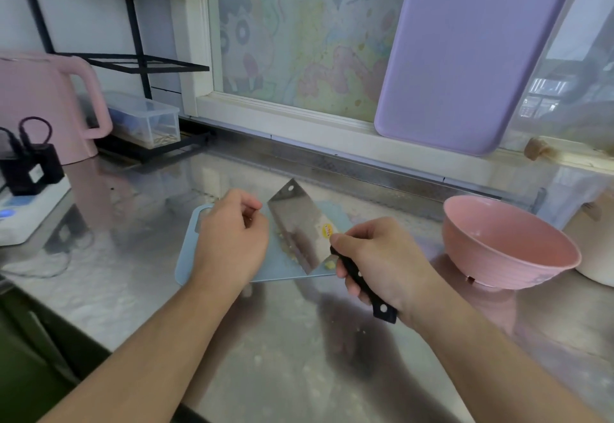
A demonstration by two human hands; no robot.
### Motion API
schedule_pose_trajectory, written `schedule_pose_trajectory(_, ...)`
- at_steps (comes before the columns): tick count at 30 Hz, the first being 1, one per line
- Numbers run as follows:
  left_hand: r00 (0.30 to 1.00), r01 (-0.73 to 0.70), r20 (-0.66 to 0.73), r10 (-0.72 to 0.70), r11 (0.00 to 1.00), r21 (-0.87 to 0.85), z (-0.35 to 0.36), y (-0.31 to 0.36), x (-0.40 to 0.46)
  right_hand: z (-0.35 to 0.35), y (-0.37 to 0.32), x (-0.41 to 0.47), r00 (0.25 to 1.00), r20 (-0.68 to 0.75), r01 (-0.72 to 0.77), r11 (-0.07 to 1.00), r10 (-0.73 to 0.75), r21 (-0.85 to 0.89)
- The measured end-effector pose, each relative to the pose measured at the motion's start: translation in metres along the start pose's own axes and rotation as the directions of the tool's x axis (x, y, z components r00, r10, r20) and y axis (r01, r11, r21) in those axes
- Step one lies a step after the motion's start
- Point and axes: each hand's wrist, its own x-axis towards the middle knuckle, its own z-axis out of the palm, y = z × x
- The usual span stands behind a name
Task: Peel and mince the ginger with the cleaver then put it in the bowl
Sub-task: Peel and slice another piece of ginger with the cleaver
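The right hand is wrapped firmly round the black handle of the cleaver, whose broad blade lies tilted over the pale blue cutting board with its edge down among the ginger, seen as small yellow bits beside and under the blade. The left hand hovers over the board with fingers loosely curled; whether it pinches anything cannot be told. Judged, mincing is well advanced; good practice is to gather the scattered bits with the blade's flat and keep the left fingertips tucked clear of the edge. The pink bowl stands further right, apparently without ginger.
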Motion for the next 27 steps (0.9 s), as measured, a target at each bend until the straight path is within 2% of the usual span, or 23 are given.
schedule_pose_trajectory(3,0.975,-0.195,0.11,0.192,0.981,0.016,0.003,0.0,-0.003,-0.016,-0.001,0.005,0.989,-0.139,0.043,0.999,-0.04,0.016)
schedule_pose_trajectory(6,0.896,-0.369,0.289,0.337,0.927,0.064,0.009,0.006,-0.009,-0.032,0.003,0.009,0.973,-0.228,0.053,0.997,-0.04,0.049)
schedule_pose_trajectory(10,0.822,-0.465,0.438,0.364,0.873,0.147,0.024,0.014,-0.013,-0.039,0.009,0.013,0.97,-0.242,0.033,0.996,-0.011,0.086)
schedule_pose_trajectory(14,0.805,-0.514,0.468,0.365,0.823,0.243,0.029,0.018,-0.015,-0.039,0.01,0.015,0.97,-0.244,0.037,0.994,-0.012,0.099)
schedule_pose_trajectory(16,0.807,-0.516,0.463,0.367,0.82,0.249,0.031,0.018,-0.016,-0.04,0.01,0.014,0.969,-0.247,0.042,0.994,-0.015,0.105)
schedule_pose_trajectory(19,0.841,-0.453,0.402,0.361,0.877,0.159,0.03,0.019,-0.015,-0.04,0.009,0.014,0.969,-0.245,0.054,0.993,-0.027,0.105)
schedule_pose_trajectory(23,0.951,-0.267,0.167,0.261,0.964,0.013,0.016,0.013,-0.009,-0.039,0.005,0.011,0.976,-0.218,0.054,0.992,-0.027,0.115)
schedule_pose_trajectory(27,0.995,-0.104,-0.015,0.104,0.995,0.004,-0.001,0.002,-0.001,-0.026,-0.001,0.003,0.993,-0.114,0.02,0.996,-0.01,0.085)
